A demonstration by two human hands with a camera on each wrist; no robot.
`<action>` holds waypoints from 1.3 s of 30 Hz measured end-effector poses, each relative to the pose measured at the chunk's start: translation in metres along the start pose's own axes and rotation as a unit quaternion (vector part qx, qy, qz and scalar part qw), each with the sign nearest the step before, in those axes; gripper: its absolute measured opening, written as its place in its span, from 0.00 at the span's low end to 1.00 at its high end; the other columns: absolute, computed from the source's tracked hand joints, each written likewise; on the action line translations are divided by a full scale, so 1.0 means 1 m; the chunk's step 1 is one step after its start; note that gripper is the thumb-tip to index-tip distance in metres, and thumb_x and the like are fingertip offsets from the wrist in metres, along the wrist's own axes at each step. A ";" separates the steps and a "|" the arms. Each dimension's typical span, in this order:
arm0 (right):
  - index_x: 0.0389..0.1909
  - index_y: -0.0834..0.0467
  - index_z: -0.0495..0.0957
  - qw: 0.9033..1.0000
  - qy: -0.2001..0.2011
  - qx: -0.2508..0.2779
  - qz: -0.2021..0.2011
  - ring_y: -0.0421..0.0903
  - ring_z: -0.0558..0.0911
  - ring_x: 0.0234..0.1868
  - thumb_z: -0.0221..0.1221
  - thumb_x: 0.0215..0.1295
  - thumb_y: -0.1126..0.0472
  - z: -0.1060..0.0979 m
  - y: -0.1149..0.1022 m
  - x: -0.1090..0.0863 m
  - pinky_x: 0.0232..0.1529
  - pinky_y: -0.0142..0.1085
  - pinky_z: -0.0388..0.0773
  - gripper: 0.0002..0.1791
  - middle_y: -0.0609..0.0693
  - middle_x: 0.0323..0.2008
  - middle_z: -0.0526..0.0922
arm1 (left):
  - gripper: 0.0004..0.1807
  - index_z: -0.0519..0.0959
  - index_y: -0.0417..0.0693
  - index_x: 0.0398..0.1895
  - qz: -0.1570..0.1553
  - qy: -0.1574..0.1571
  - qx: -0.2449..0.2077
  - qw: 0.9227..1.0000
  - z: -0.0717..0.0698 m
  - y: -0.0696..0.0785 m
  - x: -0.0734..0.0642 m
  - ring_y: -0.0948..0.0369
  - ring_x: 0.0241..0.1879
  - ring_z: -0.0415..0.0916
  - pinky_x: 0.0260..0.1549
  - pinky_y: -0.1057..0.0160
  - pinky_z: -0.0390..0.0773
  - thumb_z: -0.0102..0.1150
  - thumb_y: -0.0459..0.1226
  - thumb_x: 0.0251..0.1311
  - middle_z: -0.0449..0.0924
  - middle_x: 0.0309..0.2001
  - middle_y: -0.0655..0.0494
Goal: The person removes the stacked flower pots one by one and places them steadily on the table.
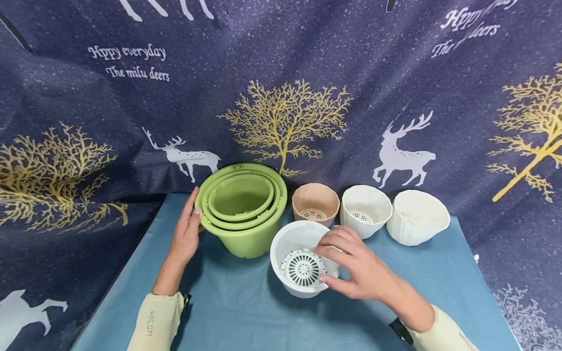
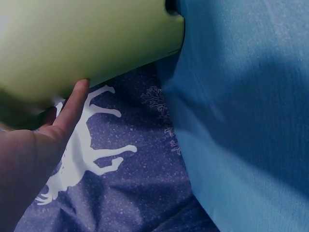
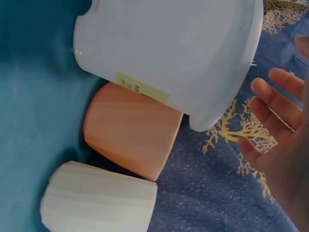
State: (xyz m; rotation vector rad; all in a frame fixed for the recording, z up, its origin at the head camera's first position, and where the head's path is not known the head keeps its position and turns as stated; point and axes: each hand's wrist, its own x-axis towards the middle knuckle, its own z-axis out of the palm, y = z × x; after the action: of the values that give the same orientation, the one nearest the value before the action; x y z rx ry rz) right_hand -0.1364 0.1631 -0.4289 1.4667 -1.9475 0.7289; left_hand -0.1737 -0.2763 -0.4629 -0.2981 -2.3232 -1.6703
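Nested green flower pots stand at the left of the table, their oval rims one inside another. My left hand touches the outer pot's left side just under the rim; a straight finger lies along the green wall in the left wrist view. A white plastic pot with a slotted disc at its bottom stands in front. Over its right rim is my right hand, fingers spread and slightly bent. In the right wrist view that hand appears apart from the white pot, with nothing in its fingers.
Behind the white pot, a brown pot, a white faceted pot and a cream pot stand in a row along the back. A blue cloth covers the table. A dark patterned curtain hangs behind.
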 end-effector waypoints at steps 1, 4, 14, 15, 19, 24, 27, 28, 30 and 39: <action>0.57 0.59 0.85 1.000 0.000 0.001 -0.004 0.53 0.81 0.52 0.63 0.74 0.44 -0.001 0.001 0.002 0.65 0.54 0.68 0.24 0.52 0.49 0.84 | 0.30 0.47 0.60 0.88 0.000 -0.001 -0.001 1.000 0.000 0.000 0.000 0.77 0.65 0.68 0.50 0.77 0.79 0.31 0.44 0.88 0.45 0.86 0.49; 0.57 0.60 0.85 1.000 -0.002 0.002 -0.013 0.54 0.81 0.53 0.65 0.73 0.45 -0.005 0.003 0.008 0.64 0.54 0.69 0.24 0.53 0.49 0.84 | 0.30 0.47 0.61 0.88 -0.002 -0.001 0.000 1.000 0.000 -0.001 0.001 0.76 0.66 0.67 0.51 0.77 0.78 0.31 0.45 0.88 0.45 0.86 0.50; 0.60 0.58 0.84 0.999 -0.032 0.011 -0.018 0.55 0.79 0.56 0.65 0.73 0.46 -0.018 0.006 0.025 0.65 0.52 0.70 0.23 0.52 0.52 0.83 | 0.29 0.48 0.65 0.88 -0.006 0.000 0.002 1.000 0.000 0.000 0.000 0.77 0.65 0.68 0.50 0.77 0.79 0.31 0.45 0.88 0.45 0.86 0.51; 0.59 0.57 0.84 0.999 -0.036 0.012 -0.020 0.54 0.79 0.56 0.64 0.74 0.46 -0.019 0.007 0.027 0.65 0.52 0.70 0.23 0.52 0.52 0.83 | 0.29 0.48 0.65 0.88 -0.006 0.001 0.002 1.000 0.000 0.000 0.000 0.77 0.65 0.67 0.50 0.77 0.78 0.31 0.45 0.88 0.45 0.86 0.51; 0.60 0.58 0.84 0.999 -0.045 0.014 -0.027 0.54 0.79 0.56 0.63 0.74 0.46 -0.022 0.009 0.036 0.65 0.51 0.70 0.23 0.52 0.53 0.83 | 0.29 0.48 0.66 0.88 -0.008 0.002 0.006 1.000 -0.001 0.000 0.000 0.76 0.65 0.67 0.50 0.78 0.78 0.31 0.45 0.88 0.45 0.86 0.51; 0.61 0.58 0.83 0.998 -0.056 0.016 -0.028 0.53 0.79 0.57 0.66 0.71 0.47 -0.025 0.012 0.045 0.65 0.50 0.70 0.24 0.52 0.54 0.82 | 0.29 0.47 0.65 0.88 -0.006 0.001 0.011 1.000 -0.001 0.001 0.000 0.76 0.64 0.68 0.50 0.77 0.79 0.31 0.45 0.88 0.46 0.86 0.51; 0.61 0.57 0.83 0.997 -0.068 0.020 -0.025 0.53 0.78 0.58 0.66 0.72 0.48 -0.025 0.015 0.050 0.66 0.49 0.69 0.23 0.52 0.54 0.82 | 0.30 0.48 0.63 0.88 -0.004 0.003 0.010 1.000 -0.001 0.000 0.001 0.76 0.63 0.69 0.49 0.78 0.79 0.31 0.45 0.88 0.47 0.86 0.49; 0.60 0.57 0.83 0.997 -0.072 0.021 -0.024 0.53 0.78 0.59 0.65 0.72 0.48 -0.025 0.016 0.052 0.66 0.49 0.70 0.23 0.52 0.55 0.82 | 0.30 0.48 0.60 0.88 -0.002 0.005 0.009 1.000 -0.001 0.001 0.001 0.76 0.63 0.69 0.49 0.78 0.79 0.31 0.44 0.88 0.47 0.86 0.48; 0.59 0.57 0.83 0.997 -0.076 0.026 -0.020 0.53 0.79 0.59 0.65 0.73 0.48 -0.025 0.018 0.055 0.66 0.49 0.71 0.22 0.53 0.55 0.82 | 0.30 0.48 0.57 0.88 -0.001 0.007 0.007 1.000 0.000 0.001 0.001 0.76 0.63 0.69 0.49 0.77 0.79 0.32 0.44 0.88 0.47 0.85 0.46; 0.58 0.55 0.84 0.995 -0.084 0.058 0.007 0.49 0.79 0.59 0.69 0.70 0.49 -0.032 0.033 0.073 0.65 0.43 0.72 0.21 0.52 0.57 0.82 | 0.30 0.49 0.61 0.88 -0.010 0.009 0.009 1.000 0.000 0.004 0.000 0.75 0.62 0.69 0.48 0.78 0.79 0.33 0.43 0.88 0.48 0.85 0.48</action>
State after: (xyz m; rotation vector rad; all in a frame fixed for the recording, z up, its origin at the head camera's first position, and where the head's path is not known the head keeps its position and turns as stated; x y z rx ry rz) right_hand -0.1806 0.1471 -0.3568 1.6319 -2.0714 0.7578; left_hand -0.1722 -0.2748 -0.4600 -0.2555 -2.3343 -1.6541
